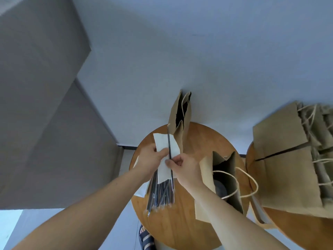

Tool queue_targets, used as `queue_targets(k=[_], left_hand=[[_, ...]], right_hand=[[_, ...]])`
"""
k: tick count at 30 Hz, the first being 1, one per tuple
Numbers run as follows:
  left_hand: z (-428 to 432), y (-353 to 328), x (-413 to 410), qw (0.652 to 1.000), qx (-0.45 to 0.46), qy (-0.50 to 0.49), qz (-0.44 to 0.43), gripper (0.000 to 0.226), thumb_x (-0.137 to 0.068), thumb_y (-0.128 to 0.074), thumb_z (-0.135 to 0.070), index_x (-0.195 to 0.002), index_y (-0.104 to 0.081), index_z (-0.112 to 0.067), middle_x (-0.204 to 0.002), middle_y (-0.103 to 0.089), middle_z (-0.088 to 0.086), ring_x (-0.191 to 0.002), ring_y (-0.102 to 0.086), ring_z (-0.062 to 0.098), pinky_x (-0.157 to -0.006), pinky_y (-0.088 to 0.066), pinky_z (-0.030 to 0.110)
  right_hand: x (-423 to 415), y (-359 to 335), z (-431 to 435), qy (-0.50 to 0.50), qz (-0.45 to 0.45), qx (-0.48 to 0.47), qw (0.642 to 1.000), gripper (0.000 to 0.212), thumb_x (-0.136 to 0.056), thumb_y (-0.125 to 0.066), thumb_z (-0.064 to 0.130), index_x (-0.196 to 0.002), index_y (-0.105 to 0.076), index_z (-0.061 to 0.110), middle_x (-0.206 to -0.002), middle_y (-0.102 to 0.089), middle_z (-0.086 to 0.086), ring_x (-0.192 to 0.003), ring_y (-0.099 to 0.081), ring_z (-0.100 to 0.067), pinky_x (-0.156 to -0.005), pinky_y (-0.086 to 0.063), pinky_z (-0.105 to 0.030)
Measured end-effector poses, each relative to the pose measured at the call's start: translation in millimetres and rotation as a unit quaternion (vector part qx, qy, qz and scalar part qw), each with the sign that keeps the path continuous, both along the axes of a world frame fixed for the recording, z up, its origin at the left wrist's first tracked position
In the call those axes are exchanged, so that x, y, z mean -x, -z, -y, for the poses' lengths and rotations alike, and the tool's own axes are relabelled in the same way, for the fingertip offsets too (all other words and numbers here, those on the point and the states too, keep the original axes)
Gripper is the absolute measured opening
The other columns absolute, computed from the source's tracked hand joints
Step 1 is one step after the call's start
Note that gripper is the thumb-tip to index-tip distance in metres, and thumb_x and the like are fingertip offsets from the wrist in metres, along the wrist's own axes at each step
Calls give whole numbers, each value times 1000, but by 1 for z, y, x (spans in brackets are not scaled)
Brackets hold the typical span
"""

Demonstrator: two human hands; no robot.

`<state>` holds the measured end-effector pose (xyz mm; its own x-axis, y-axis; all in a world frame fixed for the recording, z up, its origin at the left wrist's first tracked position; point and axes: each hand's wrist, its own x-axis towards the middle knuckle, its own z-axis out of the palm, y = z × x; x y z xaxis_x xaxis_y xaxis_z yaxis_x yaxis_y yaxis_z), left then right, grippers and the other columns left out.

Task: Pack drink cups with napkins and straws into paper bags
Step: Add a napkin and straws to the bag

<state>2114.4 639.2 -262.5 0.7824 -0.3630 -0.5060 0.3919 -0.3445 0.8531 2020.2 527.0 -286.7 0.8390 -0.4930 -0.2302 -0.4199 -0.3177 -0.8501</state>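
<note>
so the left hand [150,159] has its fingers [162,153] curled round a white napkin [166,147] while the right hand [185,168] pinches one wrapped straw [169,141] against it, both over the tabletop [180,222] near its left edge, above the straw bundle [160,195], with an open paper bag [207,170] at the right edge.

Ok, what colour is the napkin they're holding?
White; the napkin shows best in the head view.

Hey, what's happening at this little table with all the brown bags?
A person is packing drink orders. The left hand holds a white napkin above the round wooden table, and the right hand pinches one wrapped straw against it. Spare straws lie piled underneath. Beside the right hand stands an open paper bag with what looks like a cup inside.
</note>
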Motion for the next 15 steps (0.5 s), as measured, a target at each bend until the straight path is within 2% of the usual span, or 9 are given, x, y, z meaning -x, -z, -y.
queue_targets(k=[3,5,8,10,12,15], left_hand=[[9,-28,8,999,44,20,12,14,-85,-74,-22,-99,-74,-22,-94,-77,-1,-87,-73,22,-76,-60,40],[17,-49,13,996,81,42,22,5,-85,-75,-20,-89,-77,-23,-91,-77,1,-83,-74,20,-70,-60,35],[29,-73,16,992,93,75,44,11,-82,-74,-14,-75,-77,-22,-80,-76,1,-71,-73,15,-55,-53,22],[36,-87,17,990,88,88,60,7,-81,-74,-12,-77,-76,-17,-77,-76,3,-69,-73,16,-54,-53,22],[44,-100,18,989,88,91,74,3,-83,-74,-13,-80,-74,-14,-75,-76,2,-70,-74,17,-57,-54,25],[53,-122,15,987,90,75,112,10,-88,-70,-13,-79,-71,-17,-65,-73,-7,-59,-69,5,-50,-49,17]], right_hand=[[8,-28,10,-13,27,27,999,20,-86,-75,36,-73,-59,38,-69,-60,19,-68,-57,12,-57,-40,-3],[11,-47,18,-5,35,56,998,23,-85,-74,39,-70,-57,39,-65,-58,19,-65,-56,9,-55,-39,-5],[9,-69,30,2,33,96,995,27,-85,-72,47,-66,-56,38,-62,-58,18,-59,-55,3,-52,-32,-11],[9,-84,36,0,31,116,993,28,-84,-71,53,-66,-56,36,-61,-57,18,-59,-55,1,-51,-31,-13],[9,-98,41,-6,29,130,991,29,-82,-70,57,-66,-57,36,-63,-59,18,-64,-58,-2,-52,-34,-17],[9,-120,50,26,52,138,989,30,-72,-71,65,-73,-58,38,-73,-63,19,-73,-61,-3,-61,-46,-24]])
